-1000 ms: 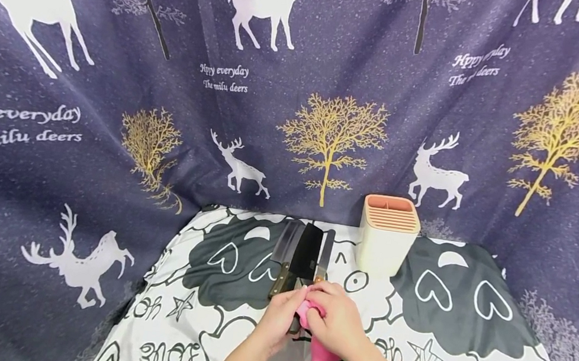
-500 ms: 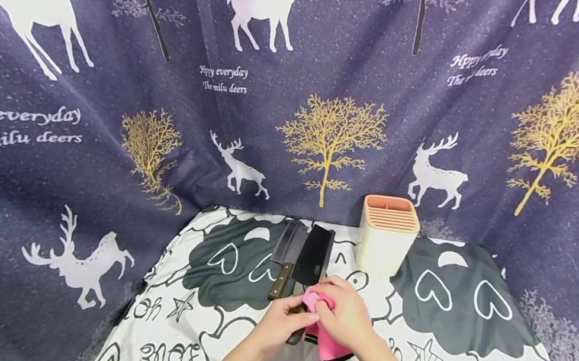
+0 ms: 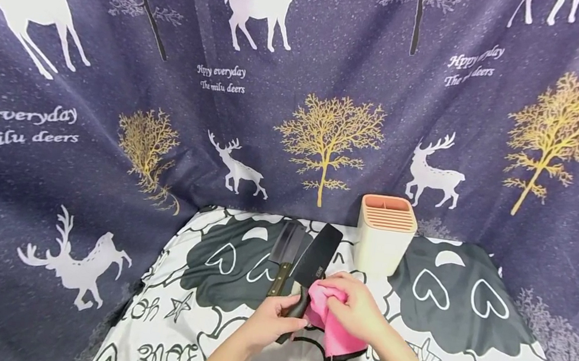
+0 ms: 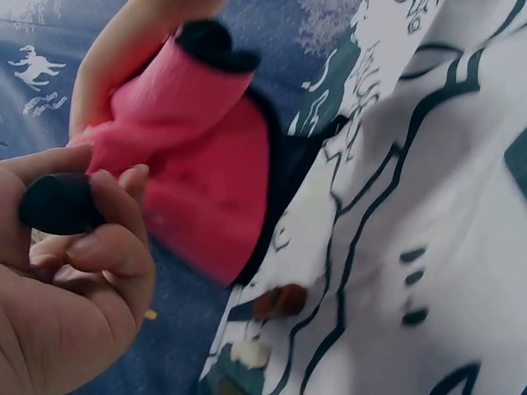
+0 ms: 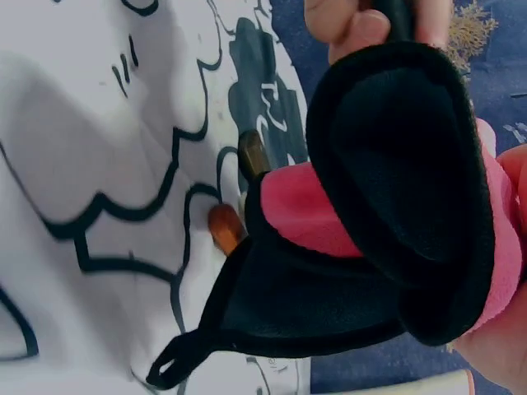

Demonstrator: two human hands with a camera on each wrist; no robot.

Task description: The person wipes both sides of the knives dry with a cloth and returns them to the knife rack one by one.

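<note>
My left hand [image 3: 267, 322] grips the black handle [image 4: 59, 202] of a black-bladed cleaver [image 3: 320, 254]. The blade points away and leans to the right in the head view. Bunched in my right hand [image 3: 357, 308] is a pink cloth [image 3: 340, 336] with black edging, its lower part hanging down. The cloth lies against the cleaver near the base of the blade. In the right wrist view the cloth's dark underside [image 5: 387, 156] covers much of the cleaver. Whether the cloth wraps both faces of the blade cannot be made out.
Left of the black cleaver lies another cleaver [image 3: 288, 245] with a brown riveted handle. An orange-brown handle end [image 5: 224, 228] shows beneath the cloth. A white knife block [image 3: 380, 253] with an orange slotted top stands at the back right, before a patterned curtain [image 3: 251, 140].
The black cleaver has been lifted somewhat and tilted to the right. My right hand has shifted right with the pink cloth, which hangs more spread out. My left hand has come down onto the handle.
</note>
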